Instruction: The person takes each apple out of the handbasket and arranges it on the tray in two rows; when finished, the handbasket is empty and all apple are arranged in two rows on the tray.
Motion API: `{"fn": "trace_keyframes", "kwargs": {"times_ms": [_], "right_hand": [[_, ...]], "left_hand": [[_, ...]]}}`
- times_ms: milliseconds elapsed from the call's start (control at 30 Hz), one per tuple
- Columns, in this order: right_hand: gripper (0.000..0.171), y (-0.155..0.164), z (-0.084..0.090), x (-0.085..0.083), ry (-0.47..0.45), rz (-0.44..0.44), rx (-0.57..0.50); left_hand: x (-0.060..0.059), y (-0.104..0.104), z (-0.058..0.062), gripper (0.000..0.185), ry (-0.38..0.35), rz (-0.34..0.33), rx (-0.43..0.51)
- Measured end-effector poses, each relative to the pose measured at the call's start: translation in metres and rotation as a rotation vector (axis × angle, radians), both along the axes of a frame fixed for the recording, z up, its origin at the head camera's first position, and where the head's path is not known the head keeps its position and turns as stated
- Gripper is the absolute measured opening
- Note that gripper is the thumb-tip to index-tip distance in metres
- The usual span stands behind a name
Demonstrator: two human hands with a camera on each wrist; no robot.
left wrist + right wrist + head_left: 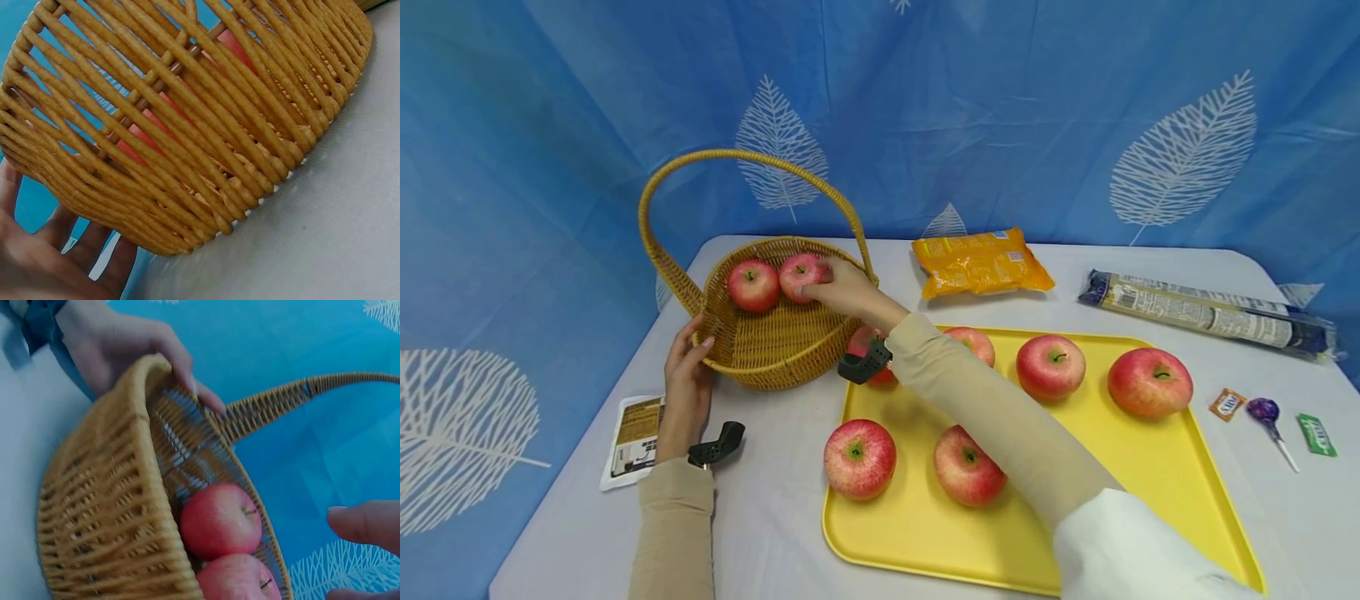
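Observation:
A wicker basket (778,377) with a tall arched handle stands at the left of the table. Two red apples lie side by side inside, the left apple (753,287) and the right apple (797,275). My left hand (687,375) holds the basket's near-left rim, its fingers hooked over the edge in the right wrist view. Over the basket, my right hand (850,292) is beside the right apple and overlaps it in the head view. From the right wrist, its extended fingers (365,525) show apart from both apples (222,522).
A yellow tray (925,560) bears several more apples, one partly behind the right wrist. Behind it lie an orange packet (981,262) and a long wrapped package (1210,315). Small candies and a lollipop (1264,411) are at right; a flat pouch (634,442) lies by the left forearm.

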State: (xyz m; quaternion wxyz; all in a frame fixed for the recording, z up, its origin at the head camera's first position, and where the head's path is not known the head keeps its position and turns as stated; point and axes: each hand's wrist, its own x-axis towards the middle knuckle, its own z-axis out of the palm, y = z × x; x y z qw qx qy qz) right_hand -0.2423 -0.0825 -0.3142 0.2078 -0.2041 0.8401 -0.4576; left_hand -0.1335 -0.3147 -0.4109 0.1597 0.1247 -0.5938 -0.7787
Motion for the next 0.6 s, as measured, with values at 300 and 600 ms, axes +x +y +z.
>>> {"fn": "trace_keyframes", "kwargs": {"times_ms": [300,600], "right_hand": [[0.069,-0.001,0.0,-0.017,-0.053,0.0,0.015],[0.08,-0.009,-0.002,-0.03,-0.125,-0.023,0.007]], "left_hand": [[-0.003,0.0,0.0,0.043,-0.001,0.001,0.025],[-0.002,0.0,0.001,0.045,-0.015,-0.001,0.025]]}}
